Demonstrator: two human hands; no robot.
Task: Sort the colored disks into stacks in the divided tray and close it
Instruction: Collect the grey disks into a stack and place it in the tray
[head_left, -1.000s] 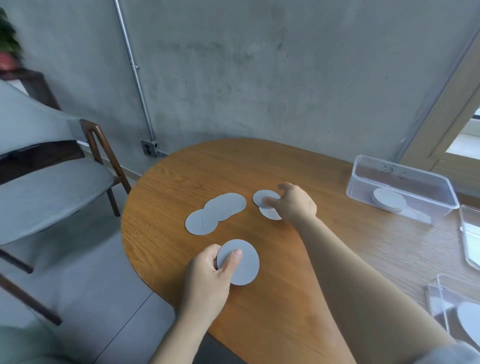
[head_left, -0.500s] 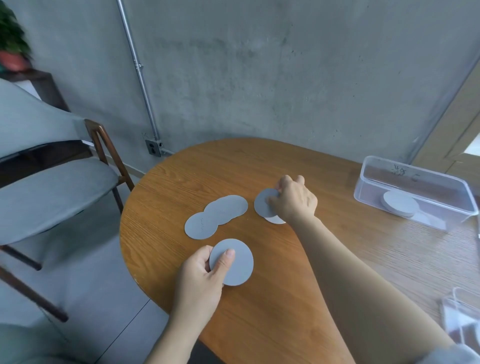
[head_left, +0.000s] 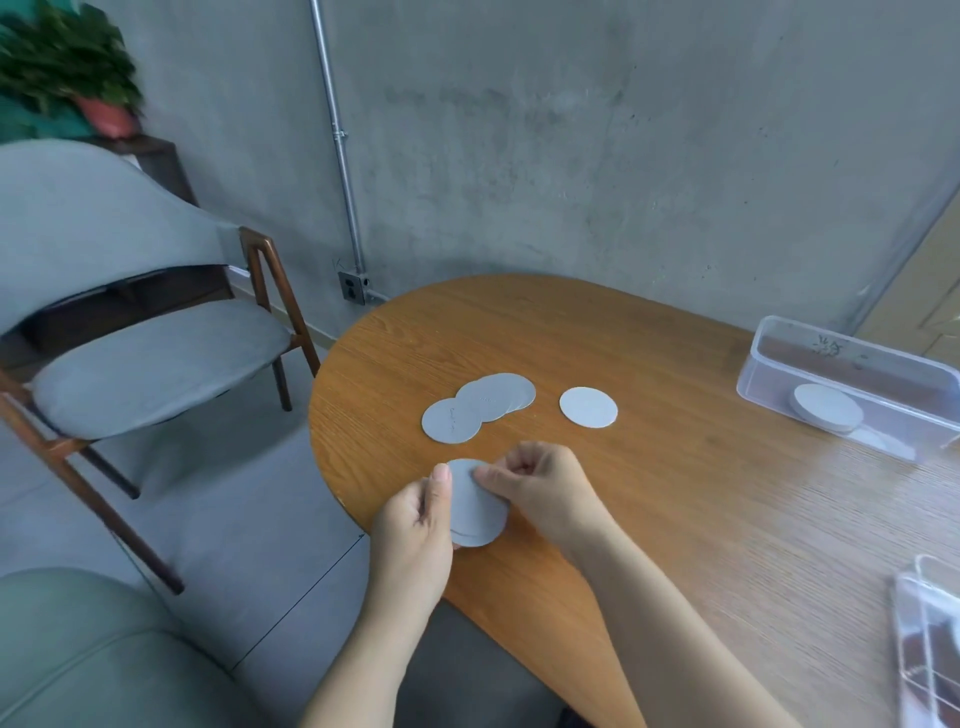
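**Both hands on a small stack of disks at the table's edge**

Head view: the left hand (head_left: 415, 525) gripped the held disks (head_left: 475, 512), thumb laid along their left rim and fingers curled beneath. The right hand (head_left: 545, 488) pinched the same disks at their upper right rim between thumb and fingertips. At least two grey disks sat together there, their lower edges slightly offset; how many more, I could not tell.

Everything else is placed from the lone disk (head_left: 588, 407), which lay flat on the wooden table (head_left: 701, 545). The held disks were nearer the person than it and to its left, over the table's rounded edge. Just left of the lone disk, apart from it, lay the overlapping disks (head_left: 478, 405), a fanned row of grey ones. Well to its right stood the clear tray (head_left: 779, 358), open-topped, with a stack of pale disks (head_left: 826, 410) inside. Far right and nearer the person, a second clear container (head_left: 930, 644) was cut off by the frame. Left of the lone disk, beyond the table, stood a grey chair (head_left: 156, 358), with a potted plant (head_left: 67, 67) behind it.
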